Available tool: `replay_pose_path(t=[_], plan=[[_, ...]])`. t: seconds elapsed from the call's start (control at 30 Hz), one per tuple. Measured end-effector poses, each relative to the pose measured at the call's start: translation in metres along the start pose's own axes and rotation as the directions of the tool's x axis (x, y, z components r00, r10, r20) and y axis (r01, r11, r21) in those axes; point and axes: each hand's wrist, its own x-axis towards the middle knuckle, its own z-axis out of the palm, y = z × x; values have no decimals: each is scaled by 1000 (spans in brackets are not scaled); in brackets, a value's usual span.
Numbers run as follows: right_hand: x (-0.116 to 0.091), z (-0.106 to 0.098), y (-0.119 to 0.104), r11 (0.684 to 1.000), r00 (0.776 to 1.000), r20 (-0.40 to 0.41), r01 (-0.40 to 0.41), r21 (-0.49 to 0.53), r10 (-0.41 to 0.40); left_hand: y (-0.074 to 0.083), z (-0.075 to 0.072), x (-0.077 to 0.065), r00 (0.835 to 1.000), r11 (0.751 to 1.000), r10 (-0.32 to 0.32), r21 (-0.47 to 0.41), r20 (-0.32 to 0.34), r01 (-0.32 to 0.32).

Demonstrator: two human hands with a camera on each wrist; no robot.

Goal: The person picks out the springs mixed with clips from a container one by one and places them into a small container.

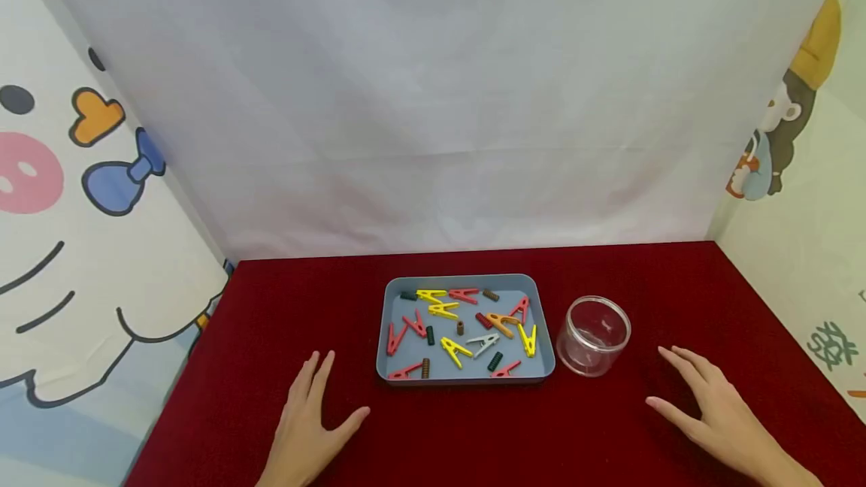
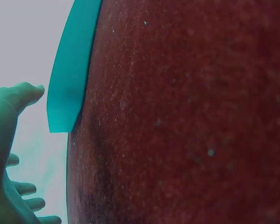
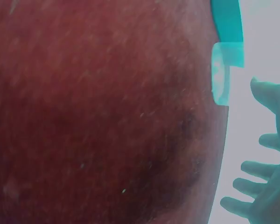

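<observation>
A blue-grey tray (image 1: 467, 375) lies on the dark red cloth, holding several small clips in red, yellow, orange and white, such as a yellow clip (image 1: 455, 352) and an orange clip (image 1: 501, 323). Among them lie several small coiled springs, one of them a dark green spring (image 1: 495, 361). To the right of the tray stands a clear round jar (image 1: 594, 337) with no lid on it. My left hand (image 1: 307, 427) is left of the tray, fingers extended and thumb spread, holding nothing. Right of the jar, my right hand (image 1: 717, 415) is likewise spread and holds nothing.
Dark red cloth (image 1: 467, 442) covers the table. A white curtain (image 1: 460, 96) hangs behind its far edge. Printed cartoon panels border both sides, with the left panel (image 1: 68, 246) and the right panel (image 1: 798, 261) rising beside the table.
</observation>
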Motion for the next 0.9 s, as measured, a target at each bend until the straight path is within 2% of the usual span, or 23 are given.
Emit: replay_pose_path(t=[0.2,0.43,0.6,0.9], plan=[[4,-4,-14,998,994,-87,68,14,-66,1,1,5,1000,985,0,-172,6,1],[2,-6,-28,987,971,-201,147,59,-133,1,6,9,1000,962,22,-273,-1,-21],[4,-8,-38,978,963,-215,183,96,-159,2,12,11,1000,943,22,-331,-6,-23],[7,-9,-55,973,963,-215,192,132,-161,7,14,15,1000,921,5,-389,-7,-8]])
